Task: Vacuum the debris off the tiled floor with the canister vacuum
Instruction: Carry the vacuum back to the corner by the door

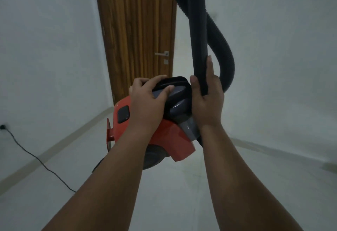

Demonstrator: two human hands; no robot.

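A red and grey canister vacuum [169, 136] is held up off the pale tiled floor [173, 194], in the middle of the view. My left hand [145, 101] grips its black carrying handle [175, 83] from the left. My right hand [207, 103] is wrapped around the black rigid wand [197, 35], which rises out of the top of the view. The black ribbed hose [226, 53] loops down behind my right hand and up again. No debris shows on the floor from here.
A brown wooden door [136, 30] with a metal lever handle [162, 53] stands ahead. White walls close in on both sides. A black power cord [36, 157] runs from a wall socket [2, 126] at the left across the floor towards me.
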